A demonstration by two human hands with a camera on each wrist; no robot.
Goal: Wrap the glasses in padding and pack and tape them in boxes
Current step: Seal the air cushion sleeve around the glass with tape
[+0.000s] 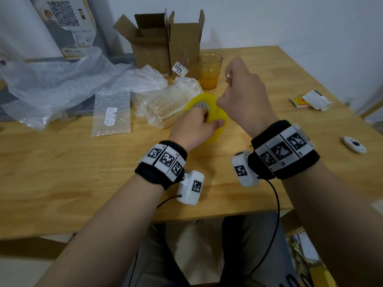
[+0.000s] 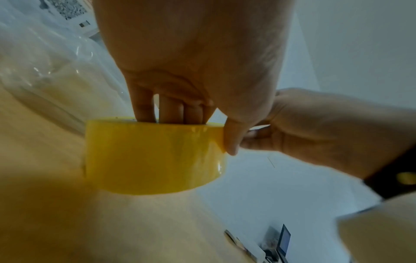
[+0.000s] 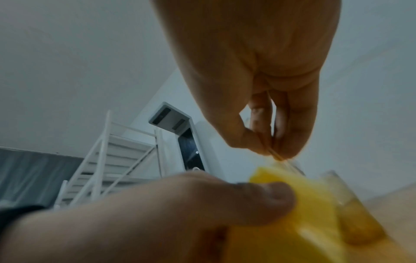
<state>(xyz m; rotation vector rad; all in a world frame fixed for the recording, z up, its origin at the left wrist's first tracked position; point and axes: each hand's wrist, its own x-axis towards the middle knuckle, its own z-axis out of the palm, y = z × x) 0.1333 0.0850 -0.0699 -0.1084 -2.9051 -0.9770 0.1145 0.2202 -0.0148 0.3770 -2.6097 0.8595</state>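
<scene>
Yellow tape roll [image 1: 209, 119] sits in our left hand [image 1: 194, 129], fingers poked through its hole and thumb pressing the outside, above the wooden table [image 1: 83, 172]. Our right hand [image 1: 244, 94] pinches the loose tape end. Behind stand the amber glass [image 1: 209, 71] and an open cardboard box [image 1: 165, 44] whose tag [image 1: 179, 69] reads "9466".

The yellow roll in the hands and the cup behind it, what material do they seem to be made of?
Tape roll: apparently glossy yellow plastic adhesive tape; it shines, and the right hand pinches a thin clear strip from it while the left hand holds it. Cup: probably amber-tinted glass, see-through with a thick base, though clear plastic is possible.
</scene>
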